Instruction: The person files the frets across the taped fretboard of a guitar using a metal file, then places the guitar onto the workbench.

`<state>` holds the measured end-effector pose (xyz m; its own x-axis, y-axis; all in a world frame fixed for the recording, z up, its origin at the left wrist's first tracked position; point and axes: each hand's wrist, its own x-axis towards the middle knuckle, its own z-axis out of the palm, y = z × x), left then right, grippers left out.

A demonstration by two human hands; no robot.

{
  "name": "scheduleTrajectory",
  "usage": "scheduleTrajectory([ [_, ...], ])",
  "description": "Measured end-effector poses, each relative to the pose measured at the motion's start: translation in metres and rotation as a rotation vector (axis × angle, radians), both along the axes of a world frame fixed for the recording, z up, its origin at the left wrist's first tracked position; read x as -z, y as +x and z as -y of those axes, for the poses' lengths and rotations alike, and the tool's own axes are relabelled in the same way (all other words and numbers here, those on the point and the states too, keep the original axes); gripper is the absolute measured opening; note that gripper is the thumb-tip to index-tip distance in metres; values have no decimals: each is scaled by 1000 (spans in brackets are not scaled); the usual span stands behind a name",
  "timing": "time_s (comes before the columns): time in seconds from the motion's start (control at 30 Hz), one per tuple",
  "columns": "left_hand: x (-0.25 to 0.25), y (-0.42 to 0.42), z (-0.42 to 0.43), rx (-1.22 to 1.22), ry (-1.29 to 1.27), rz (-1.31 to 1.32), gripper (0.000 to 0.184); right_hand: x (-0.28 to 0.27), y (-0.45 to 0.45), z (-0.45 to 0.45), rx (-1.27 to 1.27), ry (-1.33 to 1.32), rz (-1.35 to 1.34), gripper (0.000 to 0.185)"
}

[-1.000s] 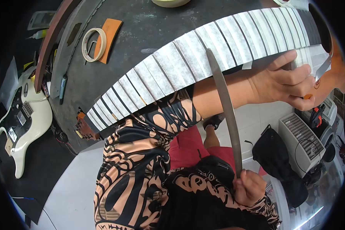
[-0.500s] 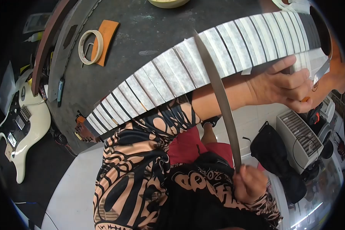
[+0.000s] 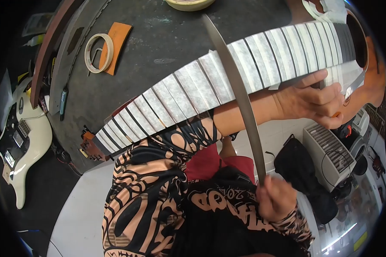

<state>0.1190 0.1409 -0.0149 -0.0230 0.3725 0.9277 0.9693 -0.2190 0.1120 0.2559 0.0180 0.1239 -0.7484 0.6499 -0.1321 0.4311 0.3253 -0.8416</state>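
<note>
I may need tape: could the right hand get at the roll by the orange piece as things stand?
Probably not: the right hand grips the long metal tool, and the taped guitar neck lies between that hand and the tape roll.

White fretboard tape [image 3: 206, 81] (dark stripes between)

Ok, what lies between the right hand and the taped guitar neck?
In the head view, a flat metal file spans from the right hand across the neck; between the two, the left forearm passes beneath it.
</note>
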Motion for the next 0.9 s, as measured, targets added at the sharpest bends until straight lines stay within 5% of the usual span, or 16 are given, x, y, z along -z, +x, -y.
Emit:
scheduleTrajectory([
  [0.13, -1, -1, 1, 11, -12, 21, 43, -6, 24, 19, 21, 13, -5, 46],
  [0.33, -1, -1, -3, -27, 22, 0, 42, -3, -90, -49, -3, -120, -80, 49],
  [0.57, 3, 2, 1, -3, -53, -13, 38, 0, 19, 11, -22, 108, -59, 42],
  [0.7, 1, 10, -3, 29, 6, 70, 40, -9, 34, 17, 6, -69, -9, 49],
  [0.9, -2, -2, -1, -44, 3, -65, 42, -1, -94, -53, 42, -190, -120, 42],
])
